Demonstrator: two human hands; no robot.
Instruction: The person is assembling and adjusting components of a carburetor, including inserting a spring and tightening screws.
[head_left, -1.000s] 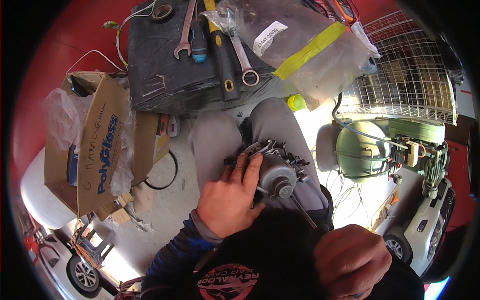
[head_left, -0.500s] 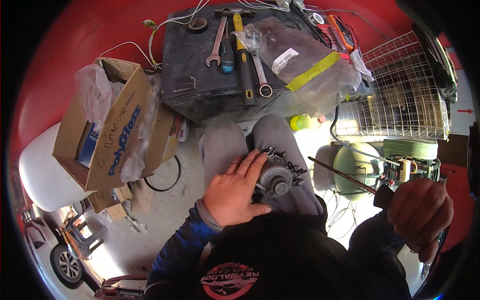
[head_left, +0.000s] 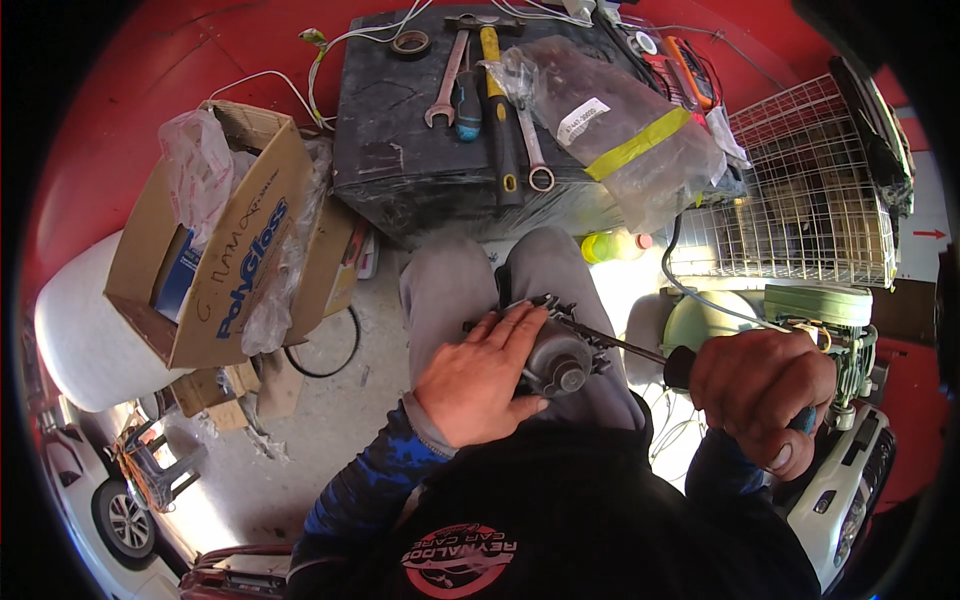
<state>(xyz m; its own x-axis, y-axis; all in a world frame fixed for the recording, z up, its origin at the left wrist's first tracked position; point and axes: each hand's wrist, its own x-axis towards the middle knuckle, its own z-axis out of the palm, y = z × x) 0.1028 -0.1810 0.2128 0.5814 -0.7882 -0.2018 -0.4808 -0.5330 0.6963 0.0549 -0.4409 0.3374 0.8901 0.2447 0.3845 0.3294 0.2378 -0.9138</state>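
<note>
A round grey metal housing point(head_left: 562, 362) with a raised hub and small dark fittings along its far and right edges rests on my lap. I cannot tell what kind of part it is. My left hand point(head_left: 478, 385) grips it from the left, fingers laid over the top and thumb at the near side. My right hand point(head_left: 765, 390) is closed round the dark handle of a long screwdriver point(head_left: 632, 347), with a blue handle end showing below the fist. The screwdriver's shaft points left, and its tip meets the fittings at the housing's right edge; the exact contact point is hard to see.
Ahead stands a dark wrapped box point(head_left: 390, 150) bearing a hammer point(head_left: 497, 110), wrenches point(head_left: 448, 85), a blue-handled tool point(head_left: 467, 105), tape point(head_left: 411, 42) and a plastic bag point(head_left: 620, 120). A cardboard box point(head_left: 240, 250) is at left, a wire basket point(head_left: 810, 180) and green machine point(head_left: 815, 305) at right.
My right hand has moved left with the screwdriver, bringing its tip from open air to the housing's right edge. The left hand still holds the housing. The view has shifted slightly.
</note>
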